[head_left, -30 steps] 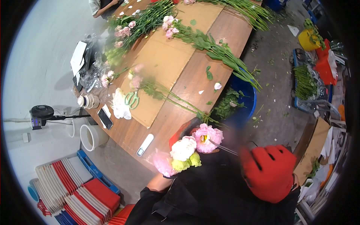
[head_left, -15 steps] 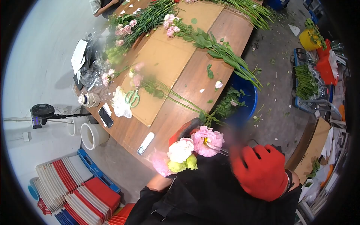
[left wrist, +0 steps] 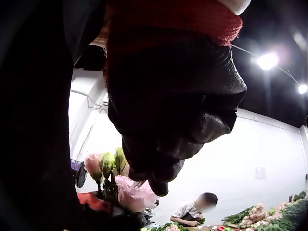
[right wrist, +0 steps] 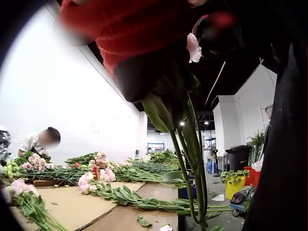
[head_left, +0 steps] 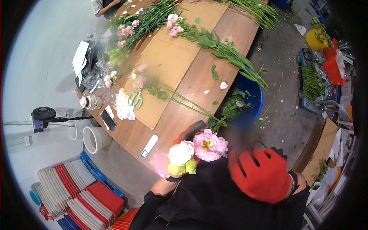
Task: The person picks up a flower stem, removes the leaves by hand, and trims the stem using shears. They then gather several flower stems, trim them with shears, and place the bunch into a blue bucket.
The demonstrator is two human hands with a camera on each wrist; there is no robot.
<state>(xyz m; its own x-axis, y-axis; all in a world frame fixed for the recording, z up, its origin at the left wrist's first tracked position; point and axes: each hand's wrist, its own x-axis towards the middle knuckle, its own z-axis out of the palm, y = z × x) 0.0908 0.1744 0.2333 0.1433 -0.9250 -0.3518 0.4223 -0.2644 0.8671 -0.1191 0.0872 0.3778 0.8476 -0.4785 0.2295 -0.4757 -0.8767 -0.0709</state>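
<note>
My left hand (head_left: 188,132), in a red and black glove, grips a bunch of lisianthus with a pink bloom (head_left: 211,145), a pale bloom (head_left: 181,152) and green buds (head_left: 183,168). Its green stems (right wrist: 197,183) hang below the glove in the right wrist view. My right hand (head_left: 260,174), in a red glove, pinches thin metal tweezers (head_left: 222,154) whose tips reach into the open pink bloom near its yellow centre. In the left wrist view, dark gloved fingers (left wrist: 166,168) come right up to this ruffled bloom (left wrist: 135,193).
Cardboard (head_left: 168,65) covers part of the wooden table (head_left: 214,88), with more lisianthus stems (head_left: 220,48) lying across it. Green scissors (head_left: 135,101) and a phone (head_left: 108,120) lie near the left edge. A blue tub (head_left: 257,101) stands beside the table. Another person (left wrist: 187,210) works beyond.
My right hand has moved left with the tweezers, following the pink bloom. The bunch in my left hand has shifted slightly left and turned a little.
</note>
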